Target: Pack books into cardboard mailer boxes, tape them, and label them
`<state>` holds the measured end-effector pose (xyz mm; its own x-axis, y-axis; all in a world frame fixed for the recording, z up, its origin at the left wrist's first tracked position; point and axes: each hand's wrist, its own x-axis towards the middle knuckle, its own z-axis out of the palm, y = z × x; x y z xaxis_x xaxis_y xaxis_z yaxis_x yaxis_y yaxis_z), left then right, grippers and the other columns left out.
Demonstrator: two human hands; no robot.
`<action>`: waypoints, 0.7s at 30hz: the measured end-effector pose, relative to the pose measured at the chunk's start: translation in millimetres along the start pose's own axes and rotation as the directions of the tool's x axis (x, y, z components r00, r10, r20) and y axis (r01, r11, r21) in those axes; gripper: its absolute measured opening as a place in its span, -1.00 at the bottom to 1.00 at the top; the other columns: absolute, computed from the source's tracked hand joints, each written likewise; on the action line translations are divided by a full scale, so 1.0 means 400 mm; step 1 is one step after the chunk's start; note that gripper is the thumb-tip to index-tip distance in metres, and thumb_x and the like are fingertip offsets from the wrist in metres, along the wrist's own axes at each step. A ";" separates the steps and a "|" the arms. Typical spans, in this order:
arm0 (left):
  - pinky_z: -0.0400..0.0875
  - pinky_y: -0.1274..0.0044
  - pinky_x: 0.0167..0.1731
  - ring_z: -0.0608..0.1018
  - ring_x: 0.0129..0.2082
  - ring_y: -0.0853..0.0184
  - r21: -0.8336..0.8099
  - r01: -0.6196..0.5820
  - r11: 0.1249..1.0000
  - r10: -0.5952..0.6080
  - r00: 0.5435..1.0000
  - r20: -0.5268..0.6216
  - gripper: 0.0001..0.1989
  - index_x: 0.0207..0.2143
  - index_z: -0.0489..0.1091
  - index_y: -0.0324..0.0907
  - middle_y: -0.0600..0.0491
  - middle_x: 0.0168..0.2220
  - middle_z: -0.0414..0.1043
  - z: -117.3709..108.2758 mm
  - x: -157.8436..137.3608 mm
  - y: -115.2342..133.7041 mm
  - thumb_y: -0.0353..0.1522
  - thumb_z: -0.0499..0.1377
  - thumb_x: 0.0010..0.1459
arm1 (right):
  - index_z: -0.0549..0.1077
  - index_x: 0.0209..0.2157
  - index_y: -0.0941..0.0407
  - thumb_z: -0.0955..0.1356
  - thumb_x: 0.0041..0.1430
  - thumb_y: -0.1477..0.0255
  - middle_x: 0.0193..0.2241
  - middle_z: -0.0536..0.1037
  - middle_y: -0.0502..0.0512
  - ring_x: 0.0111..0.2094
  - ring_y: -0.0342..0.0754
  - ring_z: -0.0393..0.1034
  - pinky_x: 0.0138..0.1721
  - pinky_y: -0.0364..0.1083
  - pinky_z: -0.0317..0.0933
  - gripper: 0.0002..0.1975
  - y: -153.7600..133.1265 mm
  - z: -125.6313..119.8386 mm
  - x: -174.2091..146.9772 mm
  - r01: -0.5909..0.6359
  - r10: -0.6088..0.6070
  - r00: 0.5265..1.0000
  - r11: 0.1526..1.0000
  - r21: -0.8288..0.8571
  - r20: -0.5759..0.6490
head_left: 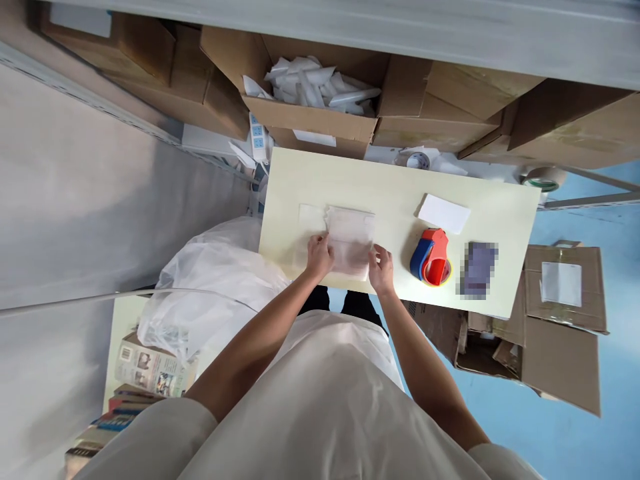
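A white, translucent plastic bag [353,230] lies flat on the cream table [390,187], directly in front of me. My left hand [320,256] pinches its left edge between thumb and fingers. At the opposite edge, my right hand [381,267] has its fingers curled against the bag's lower right side. Another thin clear sheet [311,215] shows to the left, partly under the bag and my left hand. To the right of my right hand stands a red and blue tape dispenser [434,257].
A white stack of cards or paper [444,212] and a blurred-out dark rectangular object [479,270] lie at the table's right. Behind the table, an open carton [310,120] holds white rolled pieces. Plastic sheeting [215,267] bulges at left; cardboard boxes [565,287] stand at right.
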<state>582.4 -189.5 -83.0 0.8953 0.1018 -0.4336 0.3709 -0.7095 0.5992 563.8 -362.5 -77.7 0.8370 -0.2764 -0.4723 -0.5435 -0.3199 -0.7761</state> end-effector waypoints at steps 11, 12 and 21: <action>0.39 0.39 -0.12 0.49 -0.20 0.31 -0.389 0.044 0.920 -0.032 0.999 0.037 -0.56 0.06 0.19 -0.23 -0.10 -0.12 0.41 0.070 0.003 0.047 -0.49 0.07 0.09 | 0.38 -0.31 0.11 0.42 -0.19 0.38 -0.39 0.44 -0.05 -0.44 -0.17 0.30 -0.41 -0.14 0.18 -0.69 -0.029 -0.114 0.043 -0.183 0.101 0.971 0.897 0.403 0.216; 0.38 0.38 -0.10 0.49 -0.17 0.29 -0.397 0.004 0.918 0.017 0.999 0.050 -0.59 0.03 0.22 -0.22 -0.12 -0.09 0.40 0.086 0.001 0.063 -0.49 0.07 0.10 | 0.36 -0.32 0.10 0.42 -0.18 0.38 -0.39 0.42 -0.06 -0.46 -0.19 0.28 -0.44 -0.16 0.16 -0.70 -0.040 -0.136 0.041 -0.172 0.086 0.972 0.897 0.408 0.221; 0.27 0.21 0.04 0.32 0.10 0.09 -0.360 -0.081 0.929 0.058 0.996 -0.073 -0.62 0.00 0.28 -0.21 -0.21 0.07 0.22 0.047 -0.014 0.099 -0.39 0.12 0.08 | 0.18 -0.33 0.04 0.40 -0.18 0.41 -0.40 0.30 -0.14 -0.54 -0.23 0.21 -0.57 -0.19 0.10 -0.65 -0.167 -0.073 0.021 -0.036 -0.042 0.952 0.968 0.247 0.305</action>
<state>587.4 -231.4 -69.5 0.9310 0.1111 -0.3477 0.3613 -0.4166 0.8342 605.1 -370.1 -17.5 0.8385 0.0265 -0.5443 -0.5412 -0.0760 -0.8374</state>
